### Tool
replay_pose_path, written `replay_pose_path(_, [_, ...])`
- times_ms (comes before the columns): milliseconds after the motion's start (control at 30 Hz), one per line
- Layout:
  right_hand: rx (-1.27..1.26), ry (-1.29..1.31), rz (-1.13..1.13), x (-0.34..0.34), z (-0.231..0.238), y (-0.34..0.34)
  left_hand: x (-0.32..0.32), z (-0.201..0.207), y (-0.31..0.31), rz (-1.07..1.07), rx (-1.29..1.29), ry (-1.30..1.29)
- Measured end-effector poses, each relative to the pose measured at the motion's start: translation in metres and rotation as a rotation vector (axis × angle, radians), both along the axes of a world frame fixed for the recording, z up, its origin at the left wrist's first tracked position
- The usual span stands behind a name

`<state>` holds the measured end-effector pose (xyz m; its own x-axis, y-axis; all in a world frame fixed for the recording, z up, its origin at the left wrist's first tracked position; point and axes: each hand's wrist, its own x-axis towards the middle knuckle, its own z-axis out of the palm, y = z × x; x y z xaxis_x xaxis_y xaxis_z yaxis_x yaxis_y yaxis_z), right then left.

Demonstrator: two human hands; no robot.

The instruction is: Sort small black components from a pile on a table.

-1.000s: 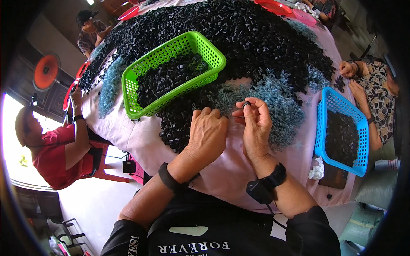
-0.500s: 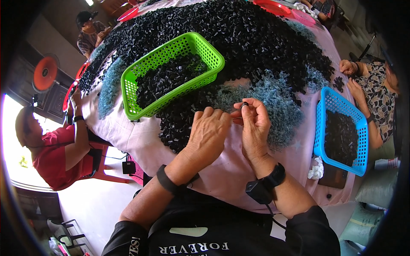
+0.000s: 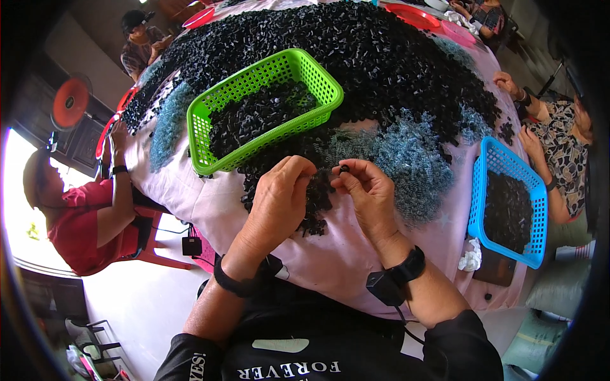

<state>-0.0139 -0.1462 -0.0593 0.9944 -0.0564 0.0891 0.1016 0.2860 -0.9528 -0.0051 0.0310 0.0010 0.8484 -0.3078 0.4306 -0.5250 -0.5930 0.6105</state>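
My right hand point(image 3: 368, 193) pinches a small black plastic piece point(image 3: 344, 169) between thumb and fingertips. A short gap to its left, my left hand point(image 3: 279, 197) is closed in a pinch, and whatever it holds is too small to make out. Below and behind the hands lie loose black plastic pieces point(image 3: 254, 184), spilling from a large heap point(image 3: 394, 70). To the right of them spreads a pile of thin bluish coil springs point(image 3: 413, 165). A green basket point(image 3: 267, 140) with black pieces inside stands just beyond my left hand.
A blue basket point(image 3: 478, 190) of dark pieces stands at the right, beside crumpled white tissue point(image 3: 470, 255). Pink cloth point(image 3: 337, 273) covers the table. People sit at the left point(image 3: 82, 216), far left point(image 3: 143, 44) and right point(image 3: 553, 140). More springs point(image 3: 170, 127) lie at the left.
My hands have drawn apart, the left one moving left and turning its fingers up. The right hand has shifted slightly left, still with the black plastic piece.
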Motion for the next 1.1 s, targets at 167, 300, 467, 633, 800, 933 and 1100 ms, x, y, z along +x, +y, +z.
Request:
replay_pose_path(167, [-0.002, 0.011, 0.054, -0.001, -0.002, 0.001, -0.003, 0.003, -0.002, 0.053, -0.044, 0.082])
replay_pose_path(300, [-0.029, 0.049, 0.158, -0.003, 0.002, 0.002, -0.005, 0.001, -0.005, 0.045, -0.088, 0.104])
replay_pose_path(467, [-0.049, 0.03, 0.194, -0.005, -0.001, 0.004, -0.006, -0.002, -0.005, 0.026, -0.037, 0.079])
replay_pose_path(633, [-0.078, 0.018, 0.208, -0.004, -0.004, 0.003, -0.008, 0.004, -0.005, -0.002, -0.013, 0.138])
replay_pose_path(800, [-0.126, -0.081, 0.205, -0.004, -0.006, 0.004, -0.008, 0.005, -0.005, -0.033, 0.014, 0.108])
replay_pose_path(933, [-0.189, -0.124, 0.182, -0.004, -0.007, 0.004, -0.009, 0.007, -0.005, -0.029, 0.027, 0.164])
replay_pose_path(1100, [-0.255, -0.176, 0.166, -0.005, -0.008, 0.004, -0.01, 0.009, -0.005, -0.019, 0.051, 0.186])
